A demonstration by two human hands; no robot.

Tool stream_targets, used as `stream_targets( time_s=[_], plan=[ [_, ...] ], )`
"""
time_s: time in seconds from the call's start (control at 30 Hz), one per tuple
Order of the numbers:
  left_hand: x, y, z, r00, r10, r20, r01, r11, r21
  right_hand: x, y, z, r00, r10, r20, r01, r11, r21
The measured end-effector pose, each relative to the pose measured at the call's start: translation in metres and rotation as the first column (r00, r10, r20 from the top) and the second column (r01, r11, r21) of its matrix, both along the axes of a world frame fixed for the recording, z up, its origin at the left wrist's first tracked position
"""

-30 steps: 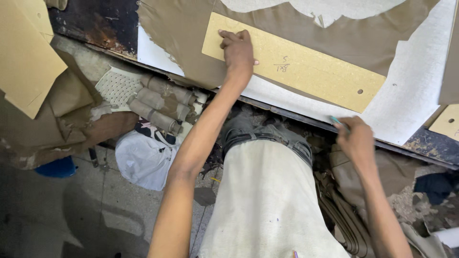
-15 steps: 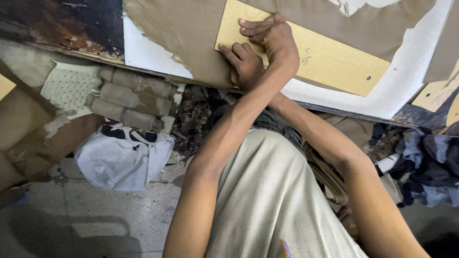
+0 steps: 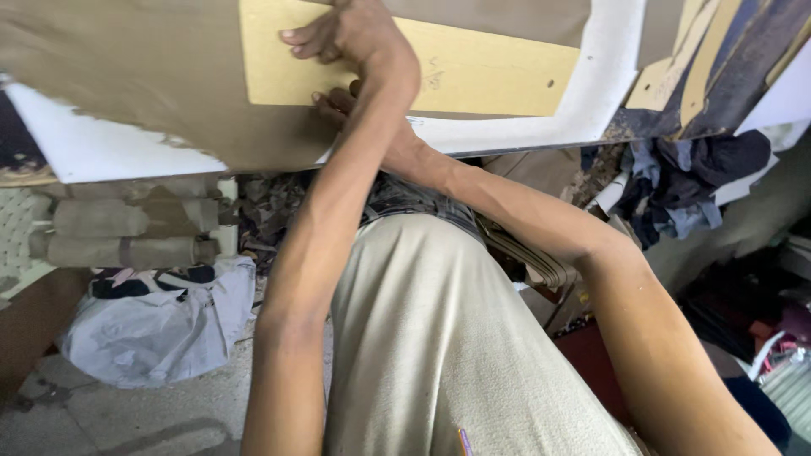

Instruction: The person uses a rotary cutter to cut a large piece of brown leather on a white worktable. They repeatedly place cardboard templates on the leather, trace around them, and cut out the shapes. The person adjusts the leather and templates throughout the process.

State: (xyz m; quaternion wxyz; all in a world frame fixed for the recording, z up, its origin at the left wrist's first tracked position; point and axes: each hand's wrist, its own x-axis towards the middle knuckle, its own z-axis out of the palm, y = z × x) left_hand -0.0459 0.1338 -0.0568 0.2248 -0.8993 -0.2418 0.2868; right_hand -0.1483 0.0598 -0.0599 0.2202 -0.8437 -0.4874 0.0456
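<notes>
tan cardboard template [image 3: 473, 72] is lying flat on the brown fabric [image 3: 127, 76] at twelve o'clock. left hand [image 3: 355, 34] is pressing it down, fingers spread flat. right hand [image 3: 346, 105] is sitting at its lower edge, mostly hidden under the left forearm; i cannot tell its grip. looks like tracing, which is calling for a steady template.

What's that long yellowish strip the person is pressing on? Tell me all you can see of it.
The yellowish strip is a long, flat, straight-edged piece that looks like stiff card or thin board, pale mustard in colour. It has a small round hole near its right end and faint pencil marks near the middle. It lies flat and slightly slanted on brown fabric spread over the table. The left hand presses down on its top, fingers spread; the right hand sits at its lower edge, mostly hidden beneath the left arm.
</notes>
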Motion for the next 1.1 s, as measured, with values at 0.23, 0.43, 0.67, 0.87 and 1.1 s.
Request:
stream_targets(
  time_s=[0.23, 0.43, 0.67, 0.87, 1.1],
  plan=[
    [0.001, 0.01, -0.042, 0.998, -0.054, -0.016, 0.055, 0.999, 0.004, 0.008, -0.166, 0.004, 0.995, -0.073, -0.069, 0.044, 0.935, -0.352],
    [-0.038, 0.024, -0.04, 0.948, -0.067, 0.31, 0.153, 0.953, -0.26, 0.027, -0.363, 0.024, 0.996, -0.067, 0.053, 0.083, 0.893, -0.442],
    [-0.127, 0.056, 0.014, 0.643, 0.206, 0.737, 0.423, 0.706, -0.567, 0.015, -0.449, 0.049, 0.906, -0.424, -0.012, 0.403, 0.869, -0.288],
    [-0.163, 0.113, -0.016, 0.377, 0.652, 0.659, 0.352, 0.557, -0.752, 0.006, -0.373, 0.047, 0.74, -0.627, -0.245, 0.655, 0.754, 0.048],
    [-0.14, 0.149, -0.044, 0.32, 0.754, 0.573, 0.318, 0.484, -0.815, 0.001, -0.316, 0.005, 0.612, -0.721, -0.325, 0.791, 0.56, 0.248]
  ],
)
